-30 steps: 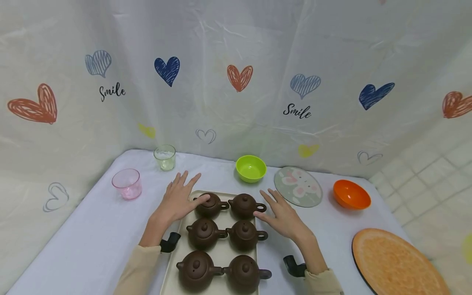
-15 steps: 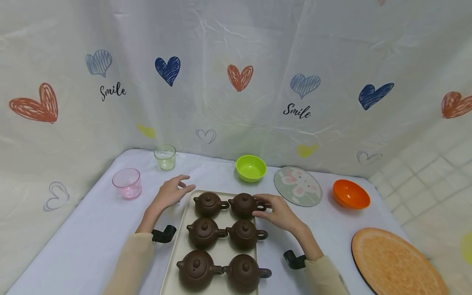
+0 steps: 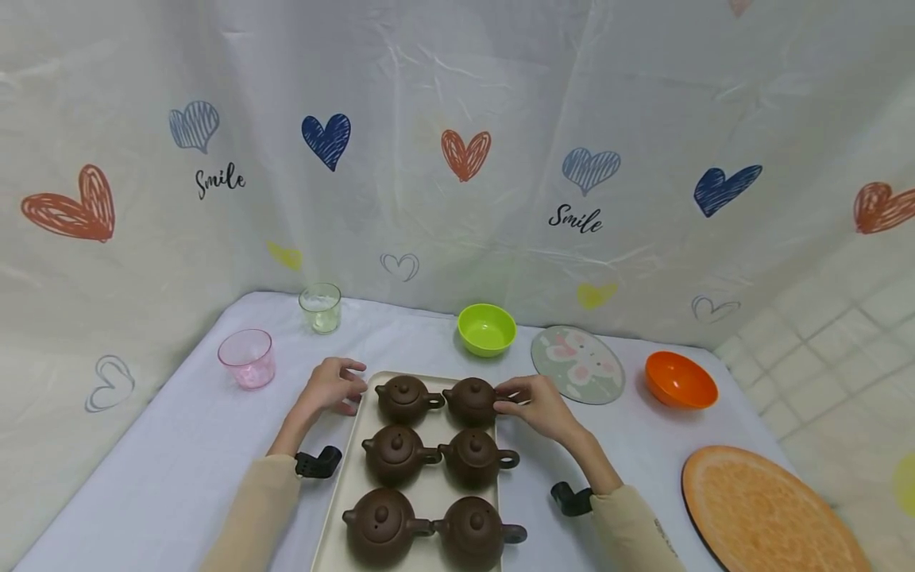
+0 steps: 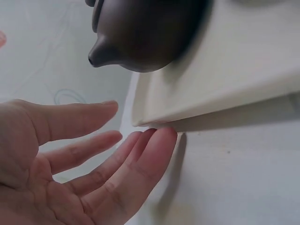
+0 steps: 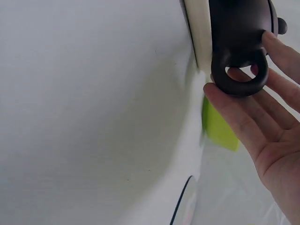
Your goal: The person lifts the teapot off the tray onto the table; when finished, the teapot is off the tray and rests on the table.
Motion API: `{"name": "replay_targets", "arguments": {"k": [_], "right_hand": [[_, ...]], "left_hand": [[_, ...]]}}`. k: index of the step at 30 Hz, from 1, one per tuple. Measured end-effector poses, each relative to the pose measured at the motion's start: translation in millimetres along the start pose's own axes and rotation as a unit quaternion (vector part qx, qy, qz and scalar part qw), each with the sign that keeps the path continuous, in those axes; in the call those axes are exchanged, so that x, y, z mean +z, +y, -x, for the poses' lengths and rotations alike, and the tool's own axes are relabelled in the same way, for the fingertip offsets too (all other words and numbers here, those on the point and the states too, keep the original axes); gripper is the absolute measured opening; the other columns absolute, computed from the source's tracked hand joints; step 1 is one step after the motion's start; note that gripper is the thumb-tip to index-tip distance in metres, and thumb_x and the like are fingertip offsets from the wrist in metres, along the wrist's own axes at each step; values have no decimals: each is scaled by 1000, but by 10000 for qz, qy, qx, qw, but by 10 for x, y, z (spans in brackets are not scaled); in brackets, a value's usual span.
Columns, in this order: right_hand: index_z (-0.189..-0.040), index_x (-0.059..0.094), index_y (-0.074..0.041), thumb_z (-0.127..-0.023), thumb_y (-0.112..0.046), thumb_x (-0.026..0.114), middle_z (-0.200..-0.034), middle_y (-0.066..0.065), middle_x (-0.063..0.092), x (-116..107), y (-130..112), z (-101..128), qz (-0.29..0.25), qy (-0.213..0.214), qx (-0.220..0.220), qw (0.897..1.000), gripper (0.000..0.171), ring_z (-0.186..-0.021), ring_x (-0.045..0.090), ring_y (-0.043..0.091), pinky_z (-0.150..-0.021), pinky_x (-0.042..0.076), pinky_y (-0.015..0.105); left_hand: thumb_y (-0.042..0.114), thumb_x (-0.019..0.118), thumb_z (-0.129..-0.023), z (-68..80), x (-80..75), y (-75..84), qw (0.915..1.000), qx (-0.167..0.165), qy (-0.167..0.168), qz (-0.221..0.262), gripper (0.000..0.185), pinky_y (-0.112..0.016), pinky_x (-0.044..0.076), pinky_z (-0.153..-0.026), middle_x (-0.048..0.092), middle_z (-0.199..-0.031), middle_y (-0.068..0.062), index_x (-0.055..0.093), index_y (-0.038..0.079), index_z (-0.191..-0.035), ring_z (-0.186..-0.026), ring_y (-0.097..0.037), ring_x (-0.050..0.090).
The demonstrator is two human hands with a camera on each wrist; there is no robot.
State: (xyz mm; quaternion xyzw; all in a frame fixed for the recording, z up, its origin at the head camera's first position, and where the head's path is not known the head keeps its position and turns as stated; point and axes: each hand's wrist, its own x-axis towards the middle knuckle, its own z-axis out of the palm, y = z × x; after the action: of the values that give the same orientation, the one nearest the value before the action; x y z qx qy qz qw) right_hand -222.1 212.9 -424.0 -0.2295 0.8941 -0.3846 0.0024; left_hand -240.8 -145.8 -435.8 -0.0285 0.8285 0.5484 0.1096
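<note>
Your right hand (image 3: 539, 407) is at the back-right teapot (image 3: 472, 400) on the cream tray (image 3: 431, 494), its fingers closing round the ring handle (image 5: 239, 75) that sticks out over the tray's right edge. The right wrist view shows your fingertips (image 5: 271, 37) touching that loop from below and behind, but not threaded through it. The pot's spout-to-handle line runs left to right across the tray, handle toward your right hand, so that hand is plainly the nearer one.

Your left hand (image 3: 330, 386) lies relaxed on the table (image 3: 171, 461) at the tray's back-left corner. Its fingers (image 4: 150, 154) are loosely extended and just meet the rim beneath the spout of the back-left teapot (image 3: 402, 397), and it holds nothing.
</note>
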Motion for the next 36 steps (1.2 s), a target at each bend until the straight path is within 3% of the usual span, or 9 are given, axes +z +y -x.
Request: {"name": "replay_targets", "arguments": {"k": [6, 14, 23, 36], "right_hand": [[-95, 75, -3, -82, -14, 74, -88, 8, 74, -2, 25, 3, -19, 183, 16, 9998, 16, -80, 71, 18, -69, 57, 28], [-91, 75, -1, -81, -9, 75, -85, 9, 74, 4, 36, 5, -235, 205, 52, 9995, 13, -77, 71, 19, -66, 57, 24], [-90, 76, -1, -80, -9, 76, -84, 8, 74, 13, 70, 5, -266, 181, 47, 9995, 13, -76, 71, 17, -66, 57, 27], [-89, 77, -1, -79, -7, 76, -83, 9, 74, -14, 47, 30, -201, 245, 83, 9995, 12, -78, 72, 18, -63, 55, 21]], "left_hand": [[-10, 65, -78, -15, 35, -28, 10000, -48, 43, -3, 44, -34, 59, -55, 65, -96, -19, 59, -7, -122, -68, -18, 63], [-14, 65, -72, 4, 62, -60, 9997, 151, 134, -107, 44, -33, 59, -53, 66, -93, -18, 63, -8, -115, -64, -17, 62], [-14, 65, -72, -9, 74, -80, 9997, 96, 180, -100, 43, -34, 59, -53, 67, -91, -16, 64, -6, -114, -64, -17, 62], [-14, 66, -72, 0, 72, -79, 9997, 147, 171, -123, 43, -34, 59, -52, 66, -89, -15, 64, -7, -113, -63, -17, 61]]}}
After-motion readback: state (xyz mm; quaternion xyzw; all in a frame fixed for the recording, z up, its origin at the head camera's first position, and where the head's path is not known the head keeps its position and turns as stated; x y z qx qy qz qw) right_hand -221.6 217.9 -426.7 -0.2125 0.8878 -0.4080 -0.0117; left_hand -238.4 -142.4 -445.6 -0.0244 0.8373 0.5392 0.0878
